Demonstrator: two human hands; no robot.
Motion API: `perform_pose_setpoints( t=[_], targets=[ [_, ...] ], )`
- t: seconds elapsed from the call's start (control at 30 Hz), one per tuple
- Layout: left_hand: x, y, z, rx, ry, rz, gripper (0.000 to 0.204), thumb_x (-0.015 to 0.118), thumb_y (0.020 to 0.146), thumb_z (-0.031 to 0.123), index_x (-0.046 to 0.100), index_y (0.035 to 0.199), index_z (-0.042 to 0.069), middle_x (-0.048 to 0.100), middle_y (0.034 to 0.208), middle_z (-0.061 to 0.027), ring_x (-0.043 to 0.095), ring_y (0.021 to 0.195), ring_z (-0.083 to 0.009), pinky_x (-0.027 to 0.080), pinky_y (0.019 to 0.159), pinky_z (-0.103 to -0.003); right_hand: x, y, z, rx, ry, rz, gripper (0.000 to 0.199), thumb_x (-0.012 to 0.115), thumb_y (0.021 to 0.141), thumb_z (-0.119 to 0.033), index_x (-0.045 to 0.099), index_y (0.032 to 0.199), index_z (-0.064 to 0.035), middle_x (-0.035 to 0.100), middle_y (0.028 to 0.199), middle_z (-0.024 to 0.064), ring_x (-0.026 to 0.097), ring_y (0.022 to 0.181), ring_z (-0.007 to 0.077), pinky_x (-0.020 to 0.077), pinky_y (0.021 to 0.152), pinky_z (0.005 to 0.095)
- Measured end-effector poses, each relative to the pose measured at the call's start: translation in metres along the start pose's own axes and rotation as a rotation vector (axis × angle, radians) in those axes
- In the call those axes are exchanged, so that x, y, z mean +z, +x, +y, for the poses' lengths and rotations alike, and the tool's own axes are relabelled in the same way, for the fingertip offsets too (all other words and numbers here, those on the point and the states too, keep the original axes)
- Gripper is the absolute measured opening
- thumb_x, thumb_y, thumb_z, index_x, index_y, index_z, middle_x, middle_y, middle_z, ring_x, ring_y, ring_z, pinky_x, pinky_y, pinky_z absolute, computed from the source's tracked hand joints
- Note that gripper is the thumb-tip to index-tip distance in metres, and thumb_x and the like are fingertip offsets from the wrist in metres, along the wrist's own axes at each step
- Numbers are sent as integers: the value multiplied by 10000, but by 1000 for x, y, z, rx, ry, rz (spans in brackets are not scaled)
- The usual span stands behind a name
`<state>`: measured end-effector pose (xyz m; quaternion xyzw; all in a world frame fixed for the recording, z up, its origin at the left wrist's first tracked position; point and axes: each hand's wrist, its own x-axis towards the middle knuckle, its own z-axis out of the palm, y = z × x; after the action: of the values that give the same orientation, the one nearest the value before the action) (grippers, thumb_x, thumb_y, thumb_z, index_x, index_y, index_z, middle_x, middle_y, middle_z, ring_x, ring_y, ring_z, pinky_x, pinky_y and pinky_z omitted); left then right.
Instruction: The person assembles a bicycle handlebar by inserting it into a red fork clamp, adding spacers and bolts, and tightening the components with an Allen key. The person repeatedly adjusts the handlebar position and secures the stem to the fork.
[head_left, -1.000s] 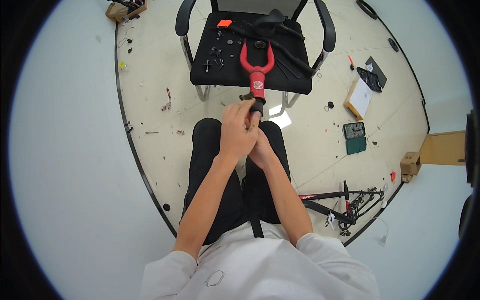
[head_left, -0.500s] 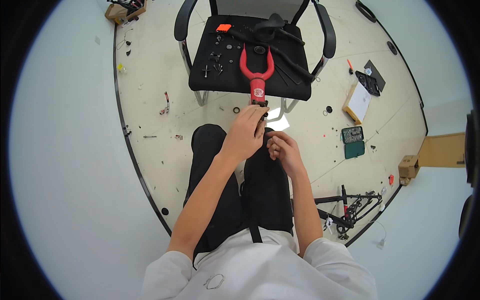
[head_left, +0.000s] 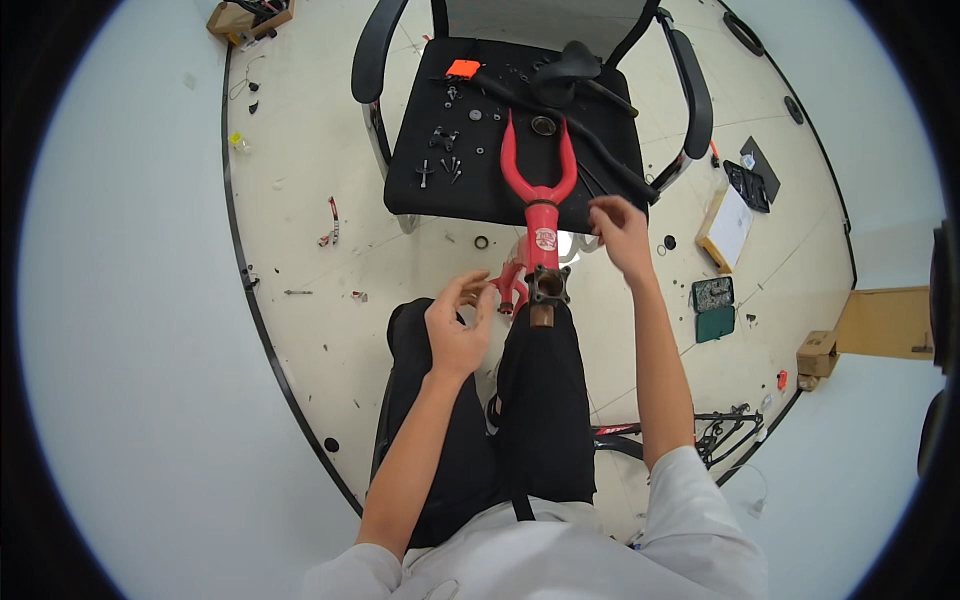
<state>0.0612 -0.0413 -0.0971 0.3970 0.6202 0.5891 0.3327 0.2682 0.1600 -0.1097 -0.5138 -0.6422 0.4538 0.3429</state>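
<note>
A red bicycle fork (head_left: 540, 190) lies with its prongs on the black chair seat (head_left: 420, 205), its thick tube reaching over the front edge toward me. A black stem clamp (head_left: 549, 284) sits at the tube's near end, a brownish tube end below it. My left hand (head_left: 461, 325) hovers left of the clamp, open, thumb and fingers apart, touching nothing. My right hand (head_left: 622, 238) is at the seat's front right edge, fingertips together beside thin hex keys (head_left: 590, 178); whether they hold anything is hidden. Beneath the fork shows another red forked part (head_left: 510, 287).
The seat also bears a bicycle saddle (head_left: 565, 75), an orange piece (head_left: 463, 69), bolts (head_left: 453, 168) and small metal parts. On the floor lie a green case (head_left: 714, 322), a black tool case (head_left: 746, 186), a ring (head_left: 481, 242) and a black bicycle frame (head_left: 725, 430).
My left hand has let go of the stem clamp and drawn back left, uncovering it. My right hand has moved forward and right to the seat edge. The view has shifted slightly.
</note>
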Motion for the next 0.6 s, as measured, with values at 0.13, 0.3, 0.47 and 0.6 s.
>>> perform_pose_setpoints(
  t=[0.13, 0.3, 0.47, 0.6],
  targets=[
    [4, 3, -10, -23, -56, -46, 227, 661, 933, 32, 651, 1147, -42, 704, 936, -81, 665, 833, -111, 521, 757, -256, 7, 44, 34, -192, -607, 174, 175, 699, 849, -110, 676, 986, -4, 656, 870, 144, 648, 756, 317, 523, 722, 411],
    [-3, 13, -19, 18, -83, -21, 206, 697, 887, 15, 682, 1091, -8, 720, 867, -75, 667, 738, -114, 501, 646, -236, 13, 58, 48, -272, -720, 203, 117, 719, 849, -116, 679, 912, -26, 627, 780, 129, 630, 709, 329, 505, 663, 426],
    [-8, 17, -23, -37, -179, 17, 189, 683, 902, 22, 678, 1087, -14, 723, 873, -66, 644, 716, -93, 497, 654, -229, 18, 77, -8, -219, -522, 230, 169, 715, 883, -145, 704, 938, 15, 700, 801, 149, 687, 706, 260, 536, 685, 350],
    [-2, 19, -22, -76, -233, -7, 168, 680, 910, 28, 676, 1073, -13, 717, 874, -55, 623, 710, -75, 489, 655, -231, 47, 124, -48, -347, -622, 17, 200, 697, 863, -129, 710, 1013, 1, 711, 961, 147, 697, 876, 307, 539, 793, 368]
  ],
)
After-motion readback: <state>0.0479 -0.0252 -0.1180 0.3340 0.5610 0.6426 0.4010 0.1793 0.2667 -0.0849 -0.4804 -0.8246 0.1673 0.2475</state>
